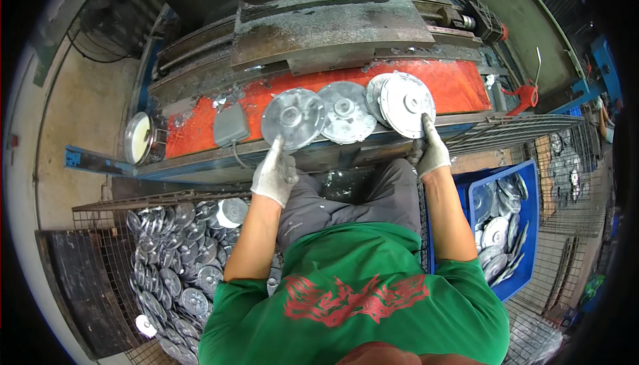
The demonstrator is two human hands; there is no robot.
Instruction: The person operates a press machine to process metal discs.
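Note:
Several round grey metal discs with raised hubs lie side by side along the front of a red board. My left hand [275, 173], in a pale work glove, has its thumb on the near rim of the leftmost metal disc [293, 117]; its other fingers are curled in. On the right, my gloved right hand [431, 150] grips the near edge of a bright metal disc [403, 105], thumb on top and fingers below. This disc partly covers another disc [374, 97]. Between the hands sits a middle disc [346, 125], touched by neither.
Behind the red board [459, 85] stands a heavy machine plate [319, 38]. A grey box with a cable [231, 125] sits at left. A wire basket [110, 245] heaped with discs and a blue bin [522, 285] of discs flank my legs. A red-handled tool [524, 97] lies at right.

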